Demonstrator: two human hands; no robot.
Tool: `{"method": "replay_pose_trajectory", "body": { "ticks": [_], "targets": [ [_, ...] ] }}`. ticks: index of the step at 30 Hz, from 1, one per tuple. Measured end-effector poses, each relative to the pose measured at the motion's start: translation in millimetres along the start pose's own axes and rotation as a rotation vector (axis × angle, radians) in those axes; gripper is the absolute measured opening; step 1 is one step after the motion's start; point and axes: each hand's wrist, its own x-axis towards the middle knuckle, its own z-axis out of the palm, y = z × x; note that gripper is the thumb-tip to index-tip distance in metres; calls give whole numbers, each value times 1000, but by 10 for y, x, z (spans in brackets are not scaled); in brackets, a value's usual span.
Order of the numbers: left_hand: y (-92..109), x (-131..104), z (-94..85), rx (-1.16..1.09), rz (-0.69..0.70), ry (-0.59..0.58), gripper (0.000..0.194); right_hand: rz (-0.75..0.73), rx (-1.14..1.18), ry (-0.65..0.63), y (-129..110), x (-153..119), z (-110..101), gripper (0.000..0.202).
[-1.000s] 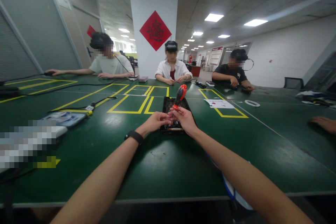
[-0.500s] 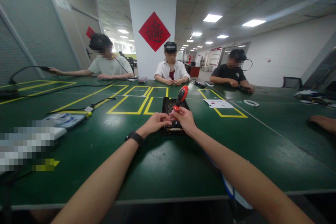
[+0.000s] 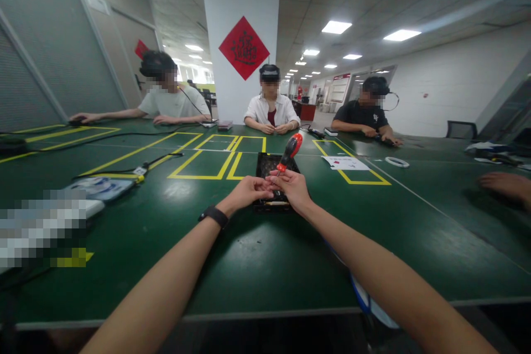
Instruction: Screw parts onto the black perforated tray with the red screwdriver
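A screwdriver (image 3: 292, 149) with a red and black handle is tilted, its handle up and leaning right. My right hand (image 3: 292, 188) grips it low, near the collar and shaft. Fingertips of my left hand (image 3: 251, 191) are pinched together beside the shaft, close to the right fingers; whatever they hold is too small to make out. Under both hands lies a black open tray or case (image 3: 271, 207) with small dark contents. The screwdriver's tip is hidden by the fingers.
On the green table (image 3: 249, 265) are yellow tape outlines, a paper sheet (image 3: 346, 163), a white ring (image 3: 397, 162) and a blue-white packet (image 3: 103, 187) with a cable at left. Three people sit across; another person's hand (image 3: 504, 183) rests at right.
The screwdriver's handle has tilted a little further right. At the far left a person's hand has come down to the table, and the hand at the right edge has moved slightly inward.
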Motion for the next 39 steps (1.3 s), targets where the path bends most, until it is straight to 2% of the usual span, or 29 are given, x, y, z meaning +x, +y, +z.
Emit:
{"method": "replay_pose_trajectory", "body": {
  "ticks": [6, 9, 11, 15, 18, 21, 25, 27, 30, 35, 39],
  "targets": [
    [-37, 24, -78, -2, 38, -86, 28, 1, 20, -131, -30, -8, 2, 43],
    [-66, 38, -86, -72, 32, -125, 30, 2, 28, -123, -33, -9, -6, 44],
    [-82, 40, -71, -96, 12, -102, 31, -2, 14, -77, -28, -5, -10, 40],
    [-88, 30, -30, -81, -27, 20, 33, -8, 9, -8, -9, 3, -10, 32],
    [-65, 22, -20, -66, -36, 42, 33, -23, -6, 16, 6, 6, -5, 30],
    [-38, 23, -38, -52, -20, -5, 30, -44, -29, 14, 8, 5, 1, 31],
    [-33, 34, -70, -69, 9, -112, 29, -31, -16, -55, 4, 7, 0, 36],
    [-44, 37, -75, -114, 11, -125, 32, -31, -11, -75, 11, 14, -9, 37],
    [-60, 33, -71, -145, -3, -96, 35, -42, -20, -52, 26, 25, -27, 35],
    [-45, 26, -51, -65, -36, 51, 30, -57, -50, 7, 33, 31, -33, 31],
    [-12, 19, -35, -32, -54, 59, 29, -72, -74, -1, 24, 22, -18, 30]
  ]
}}
